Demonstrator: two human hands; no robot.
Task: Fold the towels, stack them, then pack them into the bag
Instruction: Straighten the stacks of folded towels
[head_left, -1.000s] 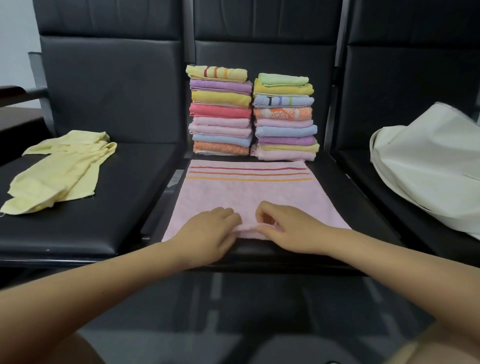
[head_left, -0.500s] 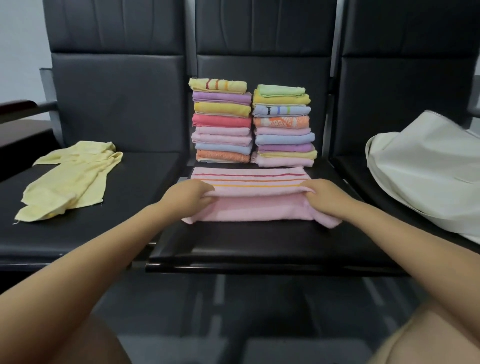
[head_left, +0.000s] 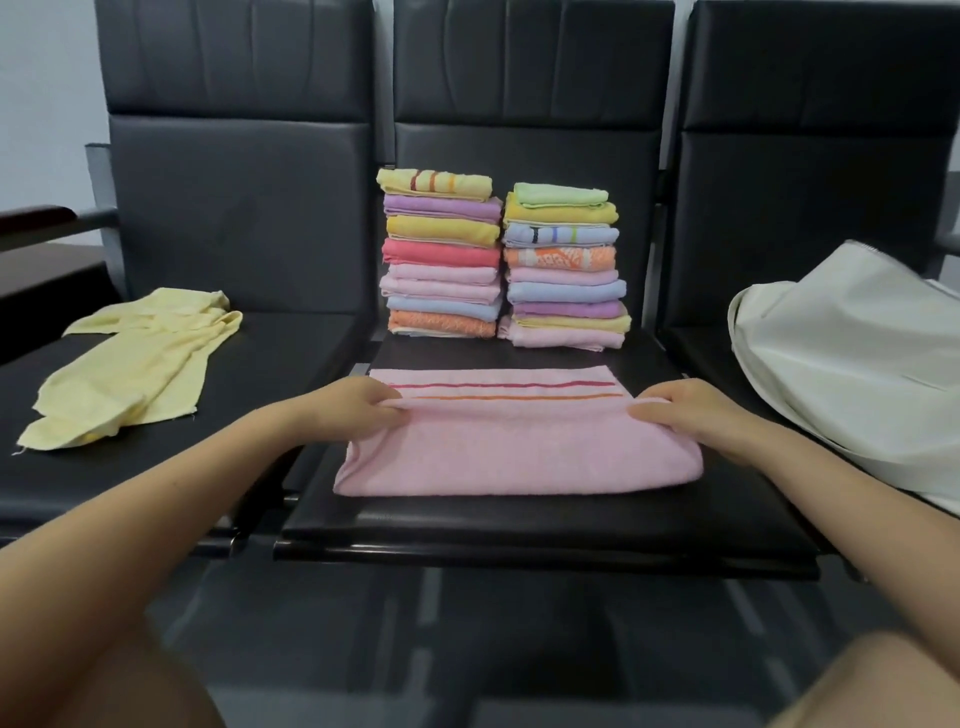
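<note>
We see a pale pink terry towel with red and orange stripes (head_left: 519, 452) lying on the middle black padded seat (head_left: 545, 525), its near part doubled over so that the folded edge sits just short of the striped far border. The left hand (head_left: 353, 408) pinches the left end of that folded edge, fingers curled over the cloth, and the right hand (head_left: 680, 410) grips the right end in the same way, both forearms reaching in from the bottom corners. Behind the towel, against the seat back, stand two stacks of folded towels side by side: the left stack (head_left: 441, 254), topped by a yellow towel with red and orange bars, and the right stack (head_left: 563, 265), topped by a light green one; the two stacks nearly touch, and we cannot tell whether they do. On the seat to our left a crumpled pale yellow towel (head_left: 130, 364) lies unfolded, well apart from the pink one. On the seat to our right a slumped off-white cloth bag (head_left: 852, 364) leans toward the backrest, its mouth not clear to us from here.
</note>
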